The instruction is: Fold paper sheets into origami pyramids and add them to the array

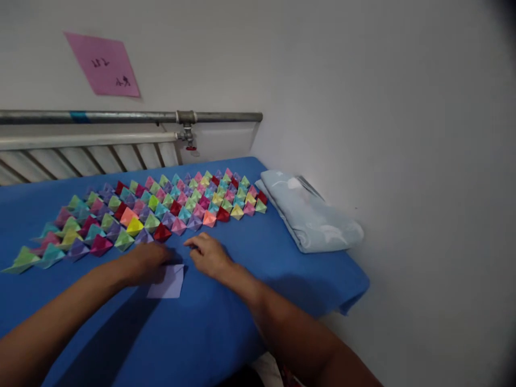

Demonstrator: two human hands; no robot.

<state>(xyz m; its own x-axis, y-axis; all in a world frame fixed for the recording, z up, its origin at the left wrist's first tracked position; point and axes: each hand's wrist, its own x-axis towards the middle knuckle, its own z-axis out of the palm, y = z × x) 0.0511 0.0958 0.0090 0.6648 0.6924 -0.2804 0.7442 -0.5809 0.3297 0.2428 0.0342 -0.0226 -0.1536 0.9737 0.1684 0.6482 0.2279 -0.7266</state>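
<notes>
Took pale purple sheet of paper (171, 286) as clock centre; found lying on blue cloth (193, 333), toward 8 o'clock from mid-view. Noted slanted fold line near its 1 o'clock corner. Observed left hand (147, 262) over its 10 o'clock part, covering that corner; cannot tell pinching from merely resting, fingers mostly hidden and in shadow. Observed right hand (209, 257) at 2 o'clock, near the sheet but apart from it, fingers loosely bent and parted. Logged rows of folded paper pieces (153, 203) beyond both hands, fanned from past 9 round to 2 o'clock, in pink, green, blue, purple, yellow and red, tips upward. Logged pale folded blanket (310, 217) between 2 and 3 o'clock, also on the cloth. Farther off, recorded radiator (129, 156) and metal pipe (129, 116) toward 11, red valve handle (191, 148) near 12, pink paper sign (107, 67) with dark writing on wall (382, 107) toward 11.
</notes>
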